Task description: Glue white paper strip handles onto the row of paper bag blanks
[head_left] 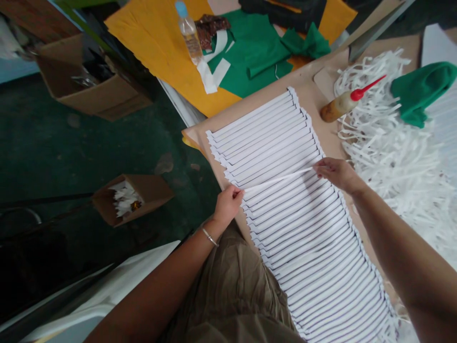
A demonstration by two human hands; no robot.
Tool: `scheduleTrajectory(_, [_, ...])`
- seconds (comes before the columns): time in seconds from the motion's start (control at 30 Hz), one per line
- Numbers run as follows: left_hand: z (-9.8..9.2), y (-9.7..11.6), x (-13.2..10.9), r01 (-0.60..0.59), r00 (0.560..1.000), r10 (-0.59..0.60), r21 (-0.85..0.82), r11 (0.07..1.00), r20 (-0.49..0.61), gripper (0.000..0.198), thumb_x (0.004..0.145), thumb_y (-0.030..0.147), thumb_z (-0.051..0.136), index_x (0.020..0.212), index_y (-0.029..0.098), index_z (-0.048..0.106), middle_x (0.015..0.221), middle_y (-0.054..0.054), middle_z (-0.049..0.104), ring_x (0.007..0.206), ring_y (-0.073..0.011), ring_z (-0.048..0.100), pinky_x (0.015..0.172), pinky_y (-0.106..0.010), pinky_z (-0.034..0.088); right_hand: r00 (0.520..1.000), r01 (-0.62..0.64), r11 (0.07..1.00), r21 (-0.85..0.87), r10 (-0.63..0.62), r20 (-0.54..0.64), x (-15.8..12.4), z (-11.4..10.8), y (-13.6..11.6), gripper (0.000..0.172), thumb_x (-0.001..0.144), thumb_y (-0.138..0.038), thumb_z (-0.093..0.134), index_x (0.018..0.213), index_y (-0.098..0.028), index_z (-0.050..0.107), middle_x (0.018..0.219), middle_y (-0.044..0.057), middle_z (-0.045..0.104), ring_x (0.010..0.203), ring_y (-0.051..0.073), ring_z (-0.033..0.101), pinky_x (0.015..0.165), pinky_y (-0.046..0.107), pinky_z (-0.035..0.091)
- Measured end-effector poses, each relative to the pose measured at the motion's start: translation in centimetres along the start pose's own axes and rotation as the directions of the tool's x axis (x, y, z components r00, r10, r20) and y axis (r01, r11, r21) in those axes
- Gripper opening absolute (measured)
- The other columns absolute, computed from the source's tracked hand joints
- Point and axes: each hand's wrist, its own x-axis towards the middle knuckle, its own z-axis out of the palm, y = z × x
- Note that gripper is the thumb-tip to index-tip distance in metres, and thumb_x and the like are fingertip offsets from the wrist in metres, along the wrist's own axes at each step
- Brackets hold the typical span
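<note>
Left hand [228,206], right hand [337,174], taut white strip [278,180]

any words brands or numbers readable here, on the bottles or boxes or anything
None can be read.
The clear plastic bottle with a blue cap shows no legible label.
The squeeze bottle with a red nozzle shows no legible text.
The cardboard box shows no print.

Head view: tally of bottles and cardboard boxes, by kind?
Clear plastic bottle with blue cap: 1
Squeeze bottle with red nozzle: 1
Open brown cardboard box holding white strips: 1
Open brown cardboard box holding dark items: 1
Total: 4
</note>
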Motion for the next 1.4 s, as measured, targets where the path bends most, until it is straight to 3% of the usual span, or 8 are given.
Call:
scheduleTrajectory(0.1, [0.4, 0.3, 0.2, 0.001, 0.998, 0.002, 0.061, 0.998, -0.058, 0.024, 0.09, 0.033, 0.062, 0.07, 0.02, 0.058, 0.07, -0.001, 0.067, 0.068, -0.0157, 0.061, 0.069, -0.027, 0.044, 0.996, -0.042, 0.999, -0.002, 0.042, -0.084, 1.1, -0.6, -0.2, 0.028, 0.076, -0.046, 0.072, 0.079, -0.019, 0.068, 0.059, 0.001, 0.065, 0.054, 0.013, 0.057, 0.053, 0.025, 0.044])
scheduleTrajectory(0.27, [0.7, 0.6, 0.3, -0.01, 1.0, 0.011, 0.051, 0.999, -0.004, 0.024, 0.095, 0.029, 0.052, 0.074, 0.021, 0.059, 0.068, 0.0, 0.066, 0.067, -0.016, 0.062, 0.07, -0.027, 0.045, 0.992, -0.009, 0.993, 0.119, 0.024, -0.123, 3.1, -0.9, 0.3, 0.024, 0.079, -0.04, 0.066, 0.081, -0.017, 0.067, 0.068, 0.004, 0.069, 0.058, 0.014, 0.06, 0.053, 0.024, 0.044])
scheduleTrajectory(0.53, [1.4, -0.1, 0.6, -0.029, 0.992, 0.037, 0.065, 0.997, -0.121, 0.019, 0.09, 0.032, 0.06, 0.075, 0.021, 0.058, 0.072, -0.002, 0.068, 0.07, -0.0166, 0.063, 0.071, -0.027, 0.047, 0.962, 0.027, 0.986, 0.163, 0.018, -0.272, 5.5, 0.1, 0.8, 0.022, 0.074, -0.039, 0.069, 0.079, -0.018, 0.064, 0.061, 0.0, 0.062, 0.054, 0.012, 0.053, 0.053, 0.025, 0.043])
scheduleTrajectory(0.7, [1.5, -0.4, 0.7, -0.039, 0.995, 0.041, 0.026, 0.999, -0.094, 0.022, 0.093, 0.037, 0.055, 0.077, 0.022, 0.058, 0.068, -0.001, 0.065, 0.066, -0.0166, 0.061, 0.066, -0.027, 0.045, 0.95, 0.043, 0.99, 0.131, 0.001, -0.313, 6.5, 0.6, 1.2, 0.026, 0.077, -0.043, 0.065, 0.08, -0.018, 0.064, 0.063, 0.001, 0.062, 0.056, 0.014, 0.054, 0.055, 0.027, 0.044])
scheduleTrajectory(1.0, [1.7, -0.2, 0.9, -0.027, 0.991, 0.039, 0.093, 0.995, -0.131, 0.022, 0.092, 0.038, 0.057, 0.077, 0.022, 0.058, 0.07, -0.001, 0.066, 0.067, -0.0163, 0.061, 0.068, -0.026, 0.046, 0.934, -0.039, 0.999, 0.009, 0.04, -0.355, 7.7, 1.4, 2.5, 0.026, 0.08, -0.043, 0.064, 0.087, -0.018, 0.066, 0.072, 0.002, 0.067, 0.064, 0.016, 0.059, 0.061, 0.027, 0.049])
scheduleTrajectory(1.4, [1.6, 0.2, 0.9, -0.01, 0.989, 0.033, 0.159, 0.987, -0.143, 0.021, 0.092, 0.034, 0.057, 0.075, 0.021, 0.057, 0.071, -0.003, 0.066, 0.069, -0.0167, 0.062, 0.07, -0.027, 0.045, 0.915, -0.079, 0.993, -0.093, 0.035, -0.401, 7.5, 1.6, 1.7, 0.018, 0.08, -0.037, 0.064, 0.083, -0.02, 0.064, 0.073, 0.003, 0.068, 0.066, 0.017, 0.058, 0.064, 0.028, 0.046])
